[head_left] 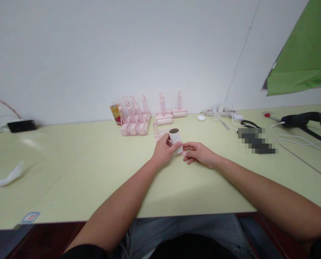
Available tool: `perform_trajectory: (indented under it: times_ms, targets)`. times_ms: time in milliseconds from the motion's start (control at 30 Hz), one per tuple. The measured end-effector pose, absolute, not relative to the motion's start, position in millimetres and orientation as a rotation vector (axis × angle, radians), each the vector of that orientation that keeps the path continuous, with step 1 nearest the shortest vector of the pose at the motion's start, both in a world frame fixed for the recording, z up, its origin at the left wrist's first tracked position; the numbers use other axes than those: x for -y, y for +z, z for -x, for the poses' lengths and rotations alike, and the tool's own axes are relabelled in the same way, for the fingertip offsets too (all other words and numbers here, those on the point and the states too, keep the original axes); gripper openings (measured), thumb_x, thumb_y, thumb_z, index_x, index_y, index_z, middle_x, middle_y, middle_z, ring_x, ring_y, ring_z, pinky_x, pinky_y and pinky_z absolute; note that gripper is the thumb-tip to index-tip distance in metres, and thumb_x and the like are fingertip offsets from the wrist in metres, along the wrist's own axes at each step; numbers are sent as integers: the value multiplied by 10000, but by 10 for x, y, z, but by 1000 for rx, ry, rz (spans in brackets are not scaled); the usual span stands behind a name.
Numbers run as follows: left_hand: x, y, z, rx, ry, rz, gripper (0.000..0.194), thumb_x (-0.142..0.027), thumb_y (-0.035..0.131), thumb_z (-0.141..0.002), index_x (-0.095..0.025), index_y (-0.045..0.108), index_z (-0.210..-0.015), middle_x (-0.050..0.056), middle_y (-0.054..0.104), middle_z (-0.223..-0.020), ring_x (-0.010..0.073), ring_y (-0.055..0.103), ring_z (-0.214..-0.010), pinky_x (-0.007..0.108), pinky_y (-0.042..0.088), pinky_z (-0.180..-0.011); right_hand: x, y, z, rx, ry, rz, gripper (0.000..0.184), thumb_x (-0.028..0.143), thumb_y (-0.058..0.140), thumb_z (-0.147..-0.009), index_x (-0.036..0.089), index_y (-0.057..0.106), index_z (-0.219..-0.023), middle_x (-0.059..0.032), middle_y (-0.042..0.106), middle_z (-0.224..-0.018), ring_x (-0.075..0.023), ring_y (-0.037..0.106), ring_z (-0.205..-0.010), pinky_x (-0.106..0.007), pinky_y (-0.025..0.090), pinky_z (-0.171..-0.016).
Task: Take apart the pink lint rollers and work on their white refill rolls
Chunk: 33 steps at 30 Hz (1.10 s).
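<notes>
My left hand (pixel 164 150) is closed around a white paper roll (pixel 176 141), of the sticky lint-roller kind. The roll stands nearly upright, slightly tilted, with its brown cardboard core facing up. At its lower right side, my right hand (pixel 197 153) has its fingers loosely curled, with the fingertips close to the roll. A small pink piece (pixel 183 153) shows at those fingertips, under the roll's lower end; most of it is hidden. Just behind my left hand lies a pink lint roller part (pixel 156 131) with a clear-looking handle, partly covered by the hand.
Several pink lint rollers (pixel 133 127) with upright handles stand against the wall, beside a yellow-red bottle (pixel 115 112). More rollers (pixel 164 120) are right of them. A blade-like tool (pixel 225 125), cables and a dark strap (pixel 308 120) lie right. White crumpled film (pixel 9 176) lies left.
</notes>
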<state>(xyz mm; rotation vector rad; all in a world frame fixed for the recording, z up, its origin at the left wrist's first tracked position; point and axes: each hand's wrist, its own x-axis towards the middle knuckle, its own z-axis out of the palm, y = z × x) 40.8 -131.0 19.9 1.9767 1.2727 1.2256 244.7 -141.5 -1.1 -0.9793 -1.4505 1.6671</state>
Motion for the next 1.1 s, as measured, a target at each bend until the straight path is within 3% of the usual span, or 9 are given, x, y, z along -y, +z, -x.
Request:
perform_trajectory:
  times_ms: [333,733,867,967,1100]
  targets:
    - [1263,127,-456,-1087,1258,-1566,549,-592,650,-825,-146,549,-1128,116,691,-1053,152,642,-705,233,495,-484,1402,-67,-2467,1484,1633,933,346,370,689,-867,177,652,-1152,-108,697,-1104,-132,675,-754,-227,592,-586]
    - [1242,102,-451,-1068,1250,-1523,573,-595,685,-796,-135,558,-1112,136,703,-1077,163,676,-715,222,510,-467,1386,-88,-2458,1501,1593,951,303,385,670,-881,165,658,-1089,-117,697,-1096,-137,679,-743,-234,600,-572]
    - [1258,116,-464,-1042,1268,-1470,565,-584,683,-803,-132,542,-1111,140,698,-1074,170,680,-713,235,527,-475,1399,-60,-2457,1490,1584,933,361,397,669,-882,179,640,-1168,-109,689,-1081,-150,681,-754,-249,602,-570]
    - [1272,126,-484,-998,1271,-1413,565,-576,689,-802,-131,527,-1110,130,692,-1029,175,686,-701,244,543,-480,1410,-39,-2451,1443,1578,893,449,391,688,-868,199,600,-1265,-90,699,-1027,-164,687,-788,-283,619,-628]
    - [1298,144,-516,-951,1293,-1325,629,-555,714,-789,-174,423,-1196,99,675,-1007,197,710,-698,255,555,-471,1426,-18,-2437,1384,1548,812,440,378,708,-850,171,622,-1229,-76,714,-920,-184,698,-824,-330,624,-723]
